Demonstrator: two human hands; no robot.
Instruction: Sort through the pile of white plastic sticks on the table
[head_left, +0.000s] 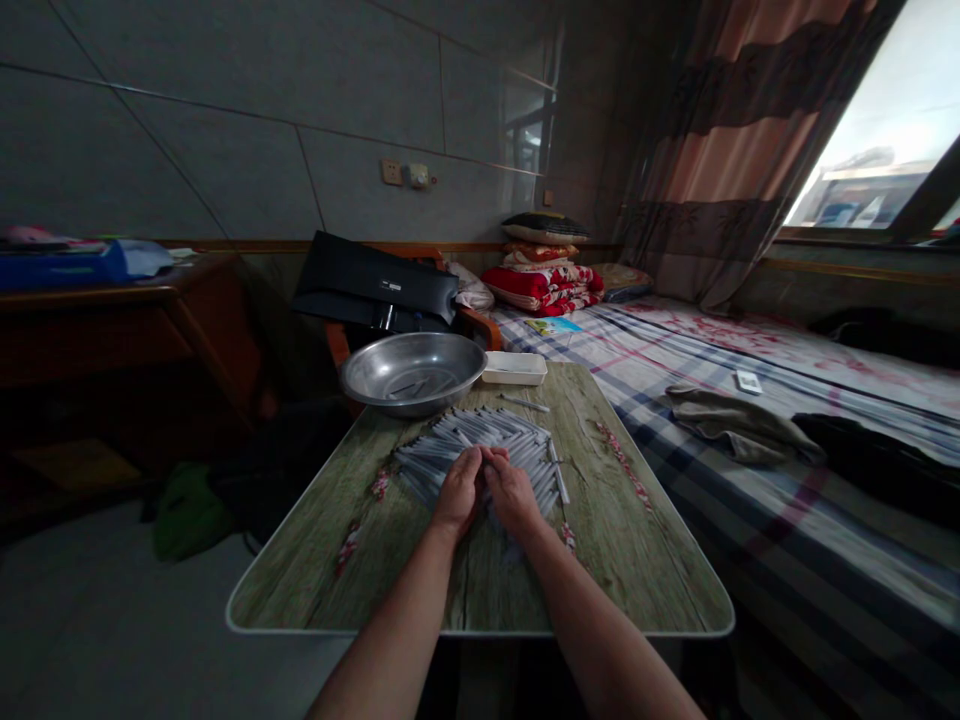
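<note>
Pale tubes point(442, 446) heaped — long axes mixed — right-edge tube point(559, 474) lying fore-and-aft

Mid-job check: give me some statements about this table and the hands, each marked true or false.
A pile of pale sticks lies on the table. True.
The hands are wide apart. False: the left hand and right hand are close together at the pile's near side.
The metal basin stands beyond the pile, toward the left. True.
The white tray stands left of the metal basin. False: the white tray is right of it.
</note>
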